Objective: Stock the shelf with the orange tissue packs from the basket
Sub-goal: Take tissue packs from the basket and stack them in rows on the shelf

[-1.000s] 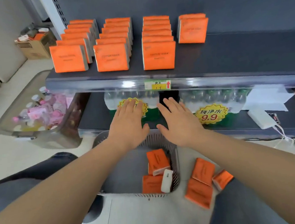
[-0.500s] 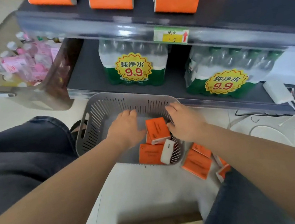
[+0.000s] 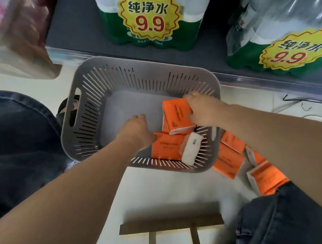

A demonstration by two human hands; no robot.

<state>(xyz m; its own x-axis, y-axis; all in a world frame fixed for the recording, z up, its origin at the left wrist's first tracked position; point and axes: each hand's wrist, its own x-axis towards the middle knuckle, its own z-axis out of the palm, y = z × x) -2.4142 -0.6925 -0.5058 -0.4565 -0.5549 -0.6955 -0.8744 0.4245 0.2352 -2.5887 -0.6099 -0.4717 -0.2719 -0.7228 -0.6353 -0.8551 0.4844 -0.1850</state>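
Observation:
A grey slotted basket (image 3: 92, 101) stands on the floor in front of the bottom shelf. Its right half holds three orange tissue packs. My right hand (image 3: 203, 110) grips the upper orange tissue pack (image 3: 176, 116) along its right edge. My left hand (image 3: 137, 131) reaches down at the left edge of a lower orange pack (image 3: 167, 147); its fingers are hidden under the hand. A third pack (image 3: 191, 148) leans on its white end against the basket wall. The shelf with the stocked packs is out of view.
Several more orange packs (image 3: 227, 160) lie on the floor right of the basket. Two shrink-wrapped water bottle packs (image 3: 151, 17) with 9.9 price stickers fill the bottom shelf (image 3: 76, 31). A clear bin (image 3: 4, 43) sits upper left, a wooden stool (image 3: 170, 222) below, my knees on both sides.
Both hands came down from the shelf edge into the basket. My right hand has closed on the upper orange pack, my left has reached the lower pack. The view tilted downward.

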